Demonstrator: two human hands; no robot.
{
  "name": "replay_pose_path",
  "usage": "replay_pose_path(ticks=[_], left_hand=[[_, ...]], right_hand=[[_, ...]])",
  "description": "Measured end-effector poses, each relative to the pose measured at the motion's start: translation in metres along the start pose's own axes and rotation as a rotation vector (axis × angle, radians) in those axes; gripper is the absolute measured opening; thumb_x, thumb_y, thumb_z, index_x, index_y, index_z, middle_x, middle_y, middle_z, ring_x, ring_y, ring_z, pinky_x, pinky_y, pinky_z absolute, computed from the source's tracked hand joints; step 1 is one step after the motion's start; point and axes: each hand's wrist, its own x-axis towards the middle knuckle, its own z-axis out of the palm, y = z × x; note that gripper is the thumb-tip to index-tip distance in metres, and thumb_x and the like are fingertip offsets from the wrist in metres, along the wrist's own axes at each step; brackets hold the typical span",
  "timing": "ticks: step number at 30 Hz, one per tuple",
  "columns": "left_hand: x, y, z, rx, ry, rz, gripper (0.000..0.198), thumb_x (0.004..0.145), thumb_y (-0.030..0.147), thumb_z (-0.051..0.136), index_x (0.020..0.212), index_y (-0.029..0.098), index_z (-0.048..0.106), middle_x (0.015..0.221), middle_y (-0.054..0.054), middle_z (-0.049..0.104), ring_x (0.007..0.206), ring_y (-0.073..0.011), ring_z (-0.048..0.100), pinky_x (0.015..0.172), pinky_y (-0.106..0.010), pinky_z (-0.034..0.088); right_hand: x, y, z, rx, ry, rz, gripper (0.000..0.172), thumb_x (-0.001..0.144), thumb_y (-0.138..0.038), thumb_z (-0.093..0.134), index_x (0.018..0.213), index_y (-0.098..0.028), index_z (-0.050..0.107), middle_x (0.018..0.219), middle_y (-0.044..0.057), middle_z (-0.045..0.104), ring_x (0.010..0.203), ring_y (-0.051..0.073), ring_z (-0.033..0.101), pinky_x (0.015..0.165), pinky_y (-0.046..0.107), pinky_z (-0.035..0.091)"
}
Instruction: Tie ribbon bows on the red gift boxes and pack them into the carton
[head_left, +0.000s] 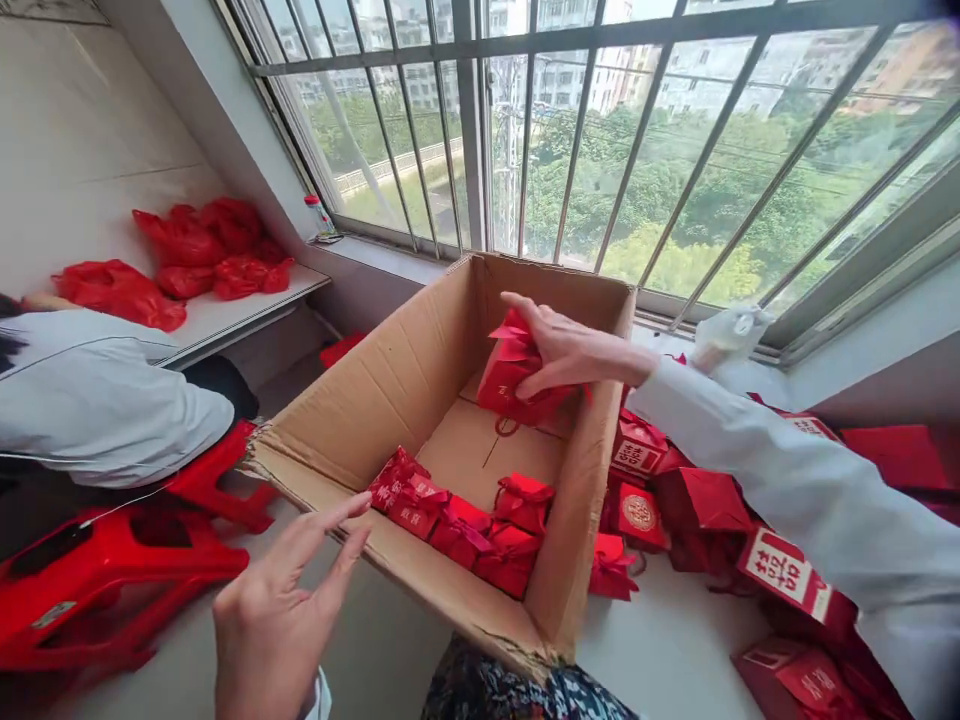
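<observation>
Watching remotely: my right hand (577,352) grips a red gift bag (517,375) inside the cardboard box (382,390) — fingers closed on it — while my left hand (274,620) hangs open, touching nothing; a row of red bags (465,535) sits packed along the near wall, saving floor space.

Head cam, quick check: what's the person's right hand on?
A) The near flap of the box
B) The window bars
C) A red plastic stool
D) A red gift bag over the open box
D. The right hand is closed on a red gift bag, which sits within the walls of the open cardboard box.
</observation>
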Motion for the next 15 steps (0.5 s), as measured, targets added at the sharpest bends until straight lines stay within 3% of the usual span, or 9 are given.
replay_pose_path(ticks=[4, 7, 10, 15], left_hand=[[0.01, -0.026, 0.018, -0.04, -0.029, 0.154, 0.026, 0.093, 0.035, 0.046, 0.098, 0.02, 0.066, 0.089, -0.002, 0.074, 0.073, -0.0147, 0.069, 0.069, -0.024, 0.048], [0.014, -0.035, 0.027, -0.12, -0.039, 0.234, 0.021, 0.092, 0.029, 0.049, 0.097, 0.019, 0.067, 0.087, -0.001, 0.074, 0.073, -0.0137, 0.068, 0.075, -0.023, 0.047], [0.014, -0.039, 0.032, -0.175, -0.04, 0.24, 0.016, 0.09, 0.024, 0.054, 0.097, 0.018, 0.068, 0.084, 0.0, 0.074, 0.068, -0.0115, 0.067, 0.077, -0.022, 0.047], [0.013, -0.047, 0.035, -0.255, -0.013, 0.224, 0.013, 0.084, 0.015, 0.062, 0.094, 0.019, 0.069, 0.078, 0.002, 0.074, 0.064, -0.0091, 0.066, 0.073, -0.02, 0.047]], right_hand=[[0.063, 0.008, 0.088, -0.197, -0.343, 0.29, 0.124, 0.054, -0.029, 0.081, 0.146, -0.026, -0.002, 0.13, 0.019, 0.037, 0.115, 0.039, 0.042, 0.082, 0.058, 0.044], [0.085, 0.012, 0.142, -0.218, -0.447, 0.428, 0.114, 0.049, -0.022, 0.083, 0.142, -0.027, 0.018, 0.129, 0.018, 0.039, 0.116, 0.039, 0.04, 0.084, 0.068, 0.036], [0.096, 0.015, 0.182, -0.2, -0.502, 0.501, 0.102, 0.048, -0.023, 0.084, 0.135, -0.026, 0.031, 0.128, 0.017, 0.041, 0.115, 0.039, 0.04, 0.085, 0.071, 0.033], [0.102, 0.01, 0.229, -0.116, -0.551, 0.429, 0.101, 0.048, -0.029, 0.085, 0.134, -0.027, 0.031, 0.127, 0.015, 0.041, 0.114, 0.035, 0.042, 0.084, 0.06, 0.043]])
